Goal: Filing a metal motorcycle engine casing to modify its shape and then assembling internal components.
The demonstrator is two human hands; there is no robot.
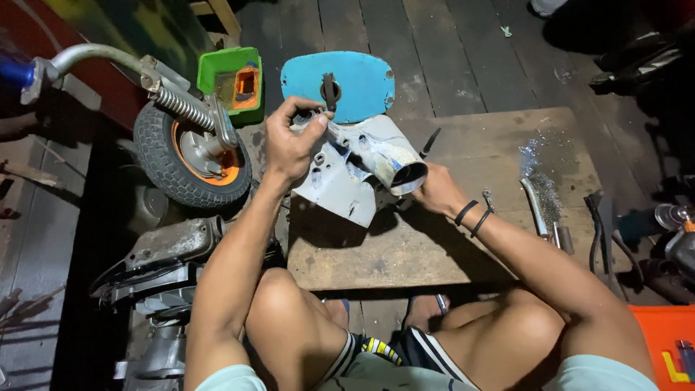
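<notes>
My left hand (288, 141) grips the upper end of a pale grey-white metal scooter housing (347, 177) with a round tube opening facing right. The fingers close around a small dark part at its top. My right hand (433, 190) holds the housing from the right side, under the tube mouth; black bands circle that wrist. The housing hangs over a wooden board (449, 239) lying on the dark plank floor. Just behind it lies a blue rounded plate (362, 83) with a dark knob.
A small wheel with an orange hub (190, 156), a spring and a curved metal arm stands at the left, next to a green box (232, 80). A dirty engine block (163, 257) lies below. Metal rods (537, 210) and dark tools rest at the board's right edge. An orange bin (666, 340) is at the lower right.
</notes>
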